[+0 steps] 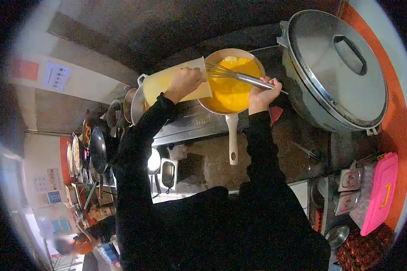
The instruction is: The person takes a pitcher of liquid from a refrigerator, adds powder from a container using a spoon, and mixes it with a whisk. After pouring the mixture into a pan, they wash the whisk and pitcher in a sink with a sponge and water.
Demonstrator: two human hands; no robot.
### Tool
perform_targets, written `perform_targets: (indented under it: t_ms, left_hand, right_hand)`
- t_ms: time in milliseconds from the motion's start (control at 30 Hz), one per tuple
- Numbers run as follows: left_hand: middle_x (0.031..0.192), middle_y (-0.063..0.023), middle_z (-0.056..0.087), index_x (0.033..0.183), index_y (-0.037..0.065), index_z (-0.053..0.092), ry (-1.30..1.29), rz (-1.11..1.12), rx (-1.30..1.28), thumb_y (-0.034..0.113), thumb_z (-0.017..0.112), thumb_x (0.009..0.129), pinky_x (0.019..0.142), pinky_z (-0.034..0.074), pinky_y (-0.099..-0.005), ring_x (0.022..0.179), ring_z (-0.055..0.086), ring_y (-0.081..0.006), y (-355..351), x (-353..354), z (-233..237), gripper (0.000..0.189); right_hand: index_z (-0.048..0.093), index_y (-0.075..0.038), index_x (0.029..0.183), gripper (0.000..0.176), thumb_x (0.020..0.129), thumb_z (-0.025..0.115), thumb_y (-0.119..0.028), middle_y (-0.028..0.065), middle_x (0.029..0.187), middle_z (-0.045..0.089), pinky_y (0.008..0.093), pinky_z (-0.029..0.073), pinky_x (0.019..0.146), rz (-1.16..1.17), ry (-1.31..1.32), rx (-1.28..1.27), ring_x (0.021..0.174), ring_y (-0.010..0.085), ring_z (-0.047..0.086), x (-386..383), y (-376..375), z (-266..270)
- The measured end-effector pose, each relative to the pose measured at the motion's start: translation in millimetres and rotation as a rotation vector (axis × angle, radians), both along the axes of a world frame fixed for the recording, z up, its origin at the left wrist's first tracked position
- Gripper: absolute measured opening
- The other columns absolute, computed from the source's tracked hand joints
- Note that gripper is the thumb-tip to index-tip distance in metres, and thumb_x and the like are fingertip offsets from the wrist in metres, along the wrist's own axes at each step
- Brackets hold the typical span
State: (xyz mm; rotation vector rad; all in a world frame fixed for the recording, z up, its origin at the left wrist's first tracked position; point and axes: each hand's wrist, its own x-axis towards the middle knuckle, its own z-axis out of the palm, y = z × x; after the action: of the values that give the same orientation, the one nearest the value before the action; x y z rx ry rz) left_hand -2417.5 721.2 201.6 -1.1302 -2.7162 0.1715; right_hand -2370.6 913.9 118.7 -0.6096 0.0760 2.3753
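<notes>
My left hand [186, 83] is closed on a pale yellow translucent container [160, 86], tilted on its side with its mouth over a light-coloured pan [205, 102]. Yellow liquid [230, 92] fills much of the pan, and its white handle [232, 140] points toward me. In my right hand [263, 95] is the metal handle of a whisk [253, 80]. The whisk's wires lie across the container's mouth and the left side of the pan. What the container still holds cannot be made out clearly.
A large lidded pot [339, 63] stands right of the pan. A metal pot [137, 106] is behind the container. Scissors [306, 151] lie right of the pan handle. At the right is a pink-lidded box [379, 194]. Another person [81, 244] is at the lower left.
</notes>
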Motion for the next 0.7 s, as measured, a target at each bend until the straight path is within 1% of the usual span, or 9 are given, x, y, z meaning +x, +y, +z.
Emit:
perform_targets:
  t_ms: [100,167,267,333,400,467,500,567,700]
  left_hand:
    - [0.054,-0.0142,0.051,0.061,0.003,0.051,-0.012,0.054,0.003,0.032,0.051,0.07,0.048,0.042,-0.0357,0.052,0.052,-0.0285,3.0,1.8,-0.4,0.03]
    - [0.055,-0.0122,0.053,0.063,0.005,0.051,0.059,-0.049,-0.073,0.031,0.053,0.068,0.046,0.042,-0.0354,0.052,0.053,-0.027,2.0,-2.4,-7.0,0.027]
    - [0.053,-0.0102,0.053,0.064,0.006,0.051,0.098,0.037,-0.14,0.031,0.053,0.068,0.045,0.042,-0.034,0.049,0.054,-0.0242,13.7,6.7,-0.9,0.026]
    - [0.053,-0.0097,0.053,0.064,0.006,0.051,0.108,0.031,-0.142,0.031,0.053,0.068,0.044,0.042,-0.0332,0.048,0.054,-0.0234,17.5,7.3,-2.5,0.026]
    - [0.052,-0.0092,0.053,0.064,0.006,0.052,0.117,0.025,-0.146,0.031,0.052,0.068,0.044,0.042,-0.0324,0.047,0.054,-0.0226,17.8,6.2,-7.0,0.025]
    - [0.051,-0.0085,0.052,0.068,0.006,0.05,0.115,-0.022,-0.179,0.035,0.049,0.07,0.042,0.042,-0.0339,0.048,0.054,-0.0235,17.1,6.1,-11.7,0.03]
    - [0.051,-0.0085,0.052,0.068,0.006,0.05,0.116,-0.021,-0.177,0.035,0.049,0.07,0.042,0.042,-0.0339,0.048,0.054,-0.0235,17.2,8.0,-12.3,0.03]
    - [0.052,-0.0093,0.053,0.064,0.005,0.051,0.125,-0.035,-0.133,0.029,0.052,0.069,0.042,0.042,-0.0313,0.047,0.054,-0.0222,18.3,12.6,-12.0,0.025]
    - [0.051,-0.009,0.052,0.064,0.005,0.051,0.136,-0.038,-0.115,0.029,0.052,0.069,0.042,0.042,-0.0314,0.047,0.053,-0.0223,18.3,17.6,-10.3,0.024]
  right_hand:
    - [0.032,-0.011,0.055,0.018,0.067,0.043,-0.02,0.0027,0.052,0.038,0.0273,0.034,0.059,-0.019,0.0,0.015,0.053,0.0154,0.039,0.6,4.9,-1.1]
    - [0.032,-0.011,0.056,0.017,0.067,0.043,-0.019,0.0027,0.051,0.038,0.0272,0.035,0.059,-0.023,0.004,0.012,0.053,0.0154,0.039,2.3,9.7,-3.0]
    - [0.032,-0.011,0.055,0.017,0.066,0.043,-0.018,0.003,0.05,0.037,0.0274,0.035,0.059,-0.036,0.078,0.045,0.052,0.0154,0.038,6.0,13.5,1.4]
    - [0.033,-0.011,0.059,0.018,0.068,0.045,-0.022,0.0012,0.053,0.036,0.0247,0.033,0.059,-0.053,0.088,0.077,0.054,0.0128,0.039,11.1,13.4,7.8]
    - [0.033,-0.011,0.058,0.018,0.068,0.044,-0.022,0.0011,0.053,0.036,0.0247,0.033,0.059,-0.05,0.099,0.089,0.054,0.0127,0.039,12.2,15.5,8.2]
    - [0.033,-0.012,0.058,0.018,0.068,0.044,-0.021,0.0009,0.052,0.036,0.0248,0.033,0.058,-0.046,0.109,0.1,0.054,0.0127,0.039,14.2,15.9,9.1]
    - [0.033,-0.012,0.058,0.018,0.068,0.044,-0.021,0.0008,0.052,0.036,0.0248,0.033,0.058,-0.051,0.102,0.106,0.053,0.0125,0.039,15.5,15.8,10.0]
    - [0.033,-0.012,0.057,0.018,0.068,0.044,-0.021,0.0006,0.051,0.035,0.0248,0.033,0.057,-0.057,0.1,0.113,0.053,0.0124,0.038,15.9,16.4,9.3]
    - [0.033,-0.012,0.056,0.018,0.068,0.044,-0.02,0.0003,0.05,0.035,0.0248,0.033,0.057,-0.048,0.148,0.109,0.052,0.0122,0.038,17.2,16.0,6.5]
